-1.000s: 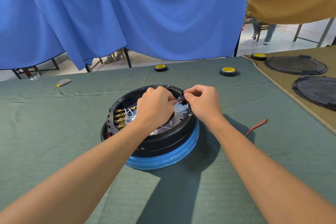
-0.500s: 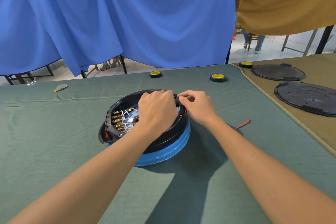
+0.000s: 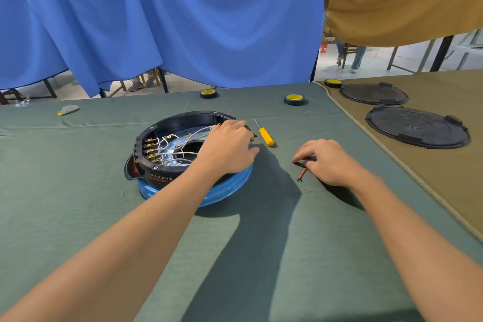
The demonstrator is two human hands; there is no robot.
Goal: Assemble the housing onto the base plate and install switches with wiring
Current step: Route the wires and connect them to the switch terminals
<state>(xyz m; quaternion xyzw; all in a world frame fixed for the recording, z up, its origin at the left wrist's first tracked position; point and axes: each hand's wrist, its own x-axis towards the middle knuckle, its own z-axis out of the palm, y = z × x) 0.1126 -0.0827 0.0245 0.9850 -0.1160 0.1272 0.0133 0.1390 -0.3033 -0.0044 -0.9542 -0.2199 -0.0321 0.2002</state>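
On the green surface (image 3: pixel 78 217) our right hand (image 3: pixel 329 162) has left the housing rim, where both hands were working half a second ago, and now reaches down onto the red wire (image 3: pixel 303 173) lying to the right. Its fingers (image 3: pixel 300 155) curl over the wire's near end, but we cannot tell whether they have pinched it yet. Our left hand (image 3: pixel 227 149) stays draped over the right rim of the black housing (image 3: pixel 156 172), fingers bent loosely, steadying rather than gripping anything we can see.

The housing sits on the blue base plate (image 3: pixel 222 191), with brass terminals (image 3: pixel 151 150) and white wires (image 3: pixel 180 138) showing inside. We judge the rim switch is seated and the next lead is being fetched.

A yellow screwdriver (image 3: pixel 265 136) lies just beside the left hand, between housing and wire, easy to knock. Two tape rolls (image 3: pixel 294 99) sit well back; black covers (image 3: pixel 415 127) rest on the tan cloth to the right. Nothing blocks the wire's path.
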